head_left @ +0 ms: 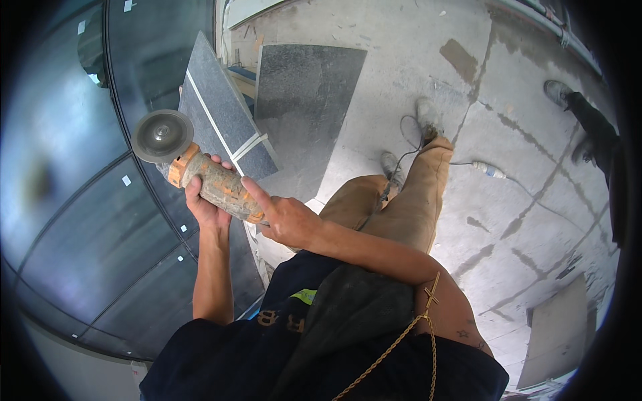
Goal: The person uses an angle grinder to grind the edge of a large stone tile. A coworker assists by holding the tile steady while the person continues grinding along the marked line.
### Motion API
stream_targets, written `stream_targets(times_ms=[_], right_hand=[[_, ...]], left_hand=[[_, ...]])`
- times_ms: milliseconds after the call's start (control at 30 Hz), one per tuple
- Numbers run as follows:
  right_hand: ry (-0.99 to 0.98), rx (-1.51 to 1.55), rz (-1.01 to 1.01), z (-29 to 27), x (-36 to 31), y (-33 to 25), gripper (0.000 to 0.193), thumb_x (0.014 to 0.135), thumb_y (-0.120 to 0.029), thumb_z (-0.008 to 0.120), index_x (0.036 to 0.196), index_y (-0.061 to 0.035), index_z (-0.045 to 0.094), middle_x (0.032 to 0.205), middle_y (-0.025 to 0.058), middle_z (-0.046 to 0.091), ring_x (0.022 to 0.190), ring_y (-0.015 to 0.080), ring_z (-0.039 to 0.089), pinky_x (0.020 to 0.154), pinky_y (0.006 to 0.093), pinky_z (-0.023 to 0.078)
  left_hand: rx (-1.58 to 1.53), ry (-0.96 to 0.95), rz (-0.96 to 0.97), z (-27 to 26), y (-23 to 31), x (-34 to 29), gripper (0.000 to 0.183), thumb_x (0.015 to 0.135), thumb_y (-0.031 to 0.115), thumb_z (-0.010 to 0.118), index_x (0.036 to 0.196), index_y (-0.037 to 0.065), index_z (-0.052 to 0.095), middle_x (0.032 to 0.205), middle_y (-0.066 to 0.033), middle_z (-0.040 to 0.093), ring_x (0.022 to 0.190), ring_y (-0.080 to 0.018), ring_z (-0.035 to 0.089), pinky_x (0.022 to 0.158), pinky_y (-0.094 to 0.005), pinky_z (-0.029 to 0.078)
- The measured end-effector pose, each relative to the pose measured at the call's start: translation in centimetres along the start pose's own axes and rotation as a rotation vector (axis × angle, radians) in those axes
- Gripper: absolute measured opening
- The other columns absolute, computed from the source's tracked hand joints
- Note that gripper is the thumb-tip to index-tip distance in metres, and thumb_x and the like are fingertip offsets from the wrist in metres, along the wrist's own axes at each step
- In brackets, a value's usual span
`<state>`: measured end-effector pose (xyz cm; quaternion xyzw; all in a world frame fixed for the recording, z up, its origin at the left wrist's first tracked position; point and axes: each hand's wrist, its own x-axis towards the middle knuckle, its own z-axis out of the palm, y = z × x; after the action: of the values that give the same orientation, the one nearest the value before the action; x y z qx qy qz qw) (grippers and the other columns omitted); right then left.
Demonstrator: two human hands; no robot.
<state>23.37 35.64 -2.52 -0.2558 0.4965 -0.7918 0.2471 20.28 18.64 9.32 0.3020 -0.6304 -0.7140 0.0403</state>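
Observation:
An angle grinder (224, 190) with a worn grey and orange body is held up in front of me on the left. Its round dark disc (162, 142) faces upward at the far left end. My left hand (208, 212) wraps the body from below, just behind the orange head, with fingertips showing on the far side. At the rear end, my right hand (292, 224) closes round the tool, its index finger stretched along the casing. A dark cord (384, 190) runs past my legs. Whether the disc spins cannot be told.
Two dark grey slabs, one large (301, 87) and one with pale strips (224, 107), lean beyond the grinder. Dark glass panels (93, 247) line the left. A cable connector (488, 169) lies on the concrete floor (495, 207). Another person's leg (595, 123) stands at right, near a board (555, 334).

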Motion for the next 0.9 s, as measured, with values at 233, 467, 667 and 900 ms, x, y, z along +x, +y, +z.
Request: stream_targets(times_ms=[233,467,667,900], right_hand=[[-0.152,-0.071,-0.090,-2.5,0.7,0.1,0.110,0.085,-0.030,0.084,0.164,-0.0040,0.011,0.081,0.0299,0.068,0.075,0.0484,0.071,0.071,0.0513,0.059],[-0.250,-0.086,0.185,-12.7,3.6,-1.9,0.111,0.090,-0.056,0.078,0.164,-0.0017,0.015,0.079,0.0217,0.072,0.077,0.0398,0.073,0.076,0.0455,0.057],[-0.148,-0.385,0.476,-22.4,3.0,-4.1,0.093,0.095,-0.051,0.075,0.161,-0.0041,0.028,0.083,0.0162,0.072,0.073,0.0259,0.072,0.069,0.0389,0.057],[0.056,-0.520,0.772,-29.4,-4.1,-2.4,0.096,0.093,-0.056,0.075,0.157,0.0004,0.032,0.074,0.0133,0.071,0.059,0.0193,0.070,0.050,0.0340,0.057]], left_hand=[[-0.058,0.012,0.071,-0.7,-0.5,-0.6,0.061,0.087,0.037,0.076,0.131,0.001,0.054,0.117,-0.0128,0.067,0.105,-0.0301,0.067,0.098,-0.0465,0.056],[-0.195,0.012,0.165,-0.7,0.8,-1.2,0.063,0.088,0.035,0.076,0.136,0.002,0.052,0.120,-0.0126,0.065,0.108,-0.0283,0.066,0.100,-0.0434,0.055],[-0.419,0.007,0.258,-1.6,0.0,-1.4,0.066,0.088,0.037,0.075,0.140,0.005,0.051,0.122,-0.0121,0.064,0.111,-0.0280,0.065,0.101,-0.0433,0.054],[-0.503,-0.010,0.447,-3.1,3.8,-1.1,0.072,0.084,0.039,0.078,0.139,0.003,0.049,0.120,-0.0125,0.063,0.110,-0.0283,0.066,0.101,-0.0431,0.054]])
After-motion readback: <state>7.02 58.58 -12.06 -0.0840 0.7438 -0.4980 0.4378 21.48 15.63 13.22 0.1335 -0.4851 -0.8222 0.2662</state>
